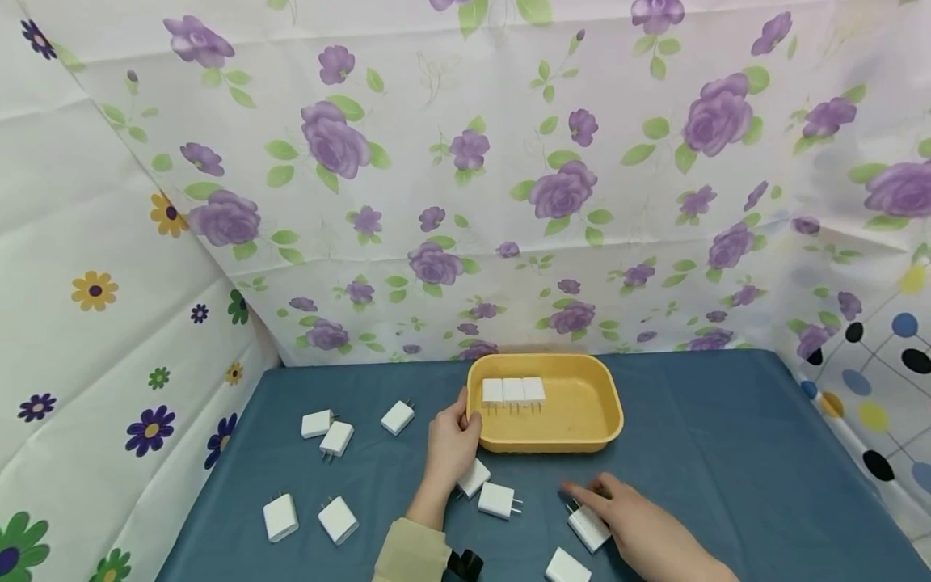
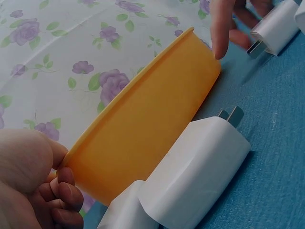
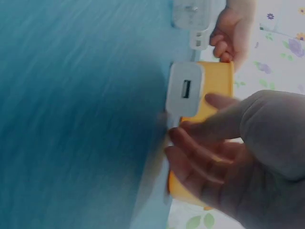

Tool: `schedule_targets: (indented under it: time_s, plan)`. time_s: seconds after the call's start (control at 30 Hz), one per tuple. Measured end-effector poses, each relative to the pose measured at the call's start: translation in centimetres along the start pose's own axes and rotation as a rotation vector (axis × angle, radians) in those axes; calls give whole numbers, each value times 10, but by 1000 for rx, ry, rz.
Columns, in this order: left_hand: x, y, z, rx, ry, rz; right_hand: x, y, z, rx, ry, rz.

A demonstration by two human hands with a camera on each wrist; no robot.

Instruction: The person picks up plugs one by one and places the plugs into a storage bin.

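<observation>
While the left hand [image 1: 452,440] pinches one end of the tray [image 1: 582,408], the right hand's [image 1: 631,516] fingers, loosely spread, hang around a charger [image 1: 591,530]; contact cannot be told. Just past the left fingers, three chargers [image 1: 512,391] sit inside the tray; two others [image 1: 498,501] lie beside that wrist.

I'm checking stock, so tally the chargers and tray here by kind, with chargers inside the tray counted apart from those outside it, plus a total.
White chargers inside the yellow tray: 3
White chargers outside it: 9
Yellow tray: 1
Total: 13
</observation>
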State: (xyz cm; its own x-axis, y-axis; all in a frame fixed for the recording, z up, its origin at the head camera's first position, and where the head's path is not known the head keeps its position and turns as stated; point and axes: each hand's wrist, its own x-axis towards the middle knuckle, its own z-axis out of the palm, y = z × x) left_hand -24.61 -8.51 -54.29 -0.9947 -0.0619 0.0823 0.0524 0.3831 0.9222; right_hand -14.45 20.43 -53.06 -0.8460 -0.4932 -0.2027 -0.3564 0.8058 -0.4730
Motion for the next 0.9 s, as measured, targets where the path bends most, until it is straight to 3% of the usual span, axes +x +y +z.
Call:
schedule_targets:
  time_s: [0.23,0.43,0.63,0.9]
  plan:
    - [0,0,0,13,8,-1,-2,4,0,8,-73,-152]
    - [-1,2,-1,11,7,-6,-4,7,-1,-65,-34,-189]
    - [-2,4,-1,9,4,-20,-7,4,-2,-103,-2,-153]
    - [-3,4,-2,7,10,-7,-10,4,-2,-94,4,-7]
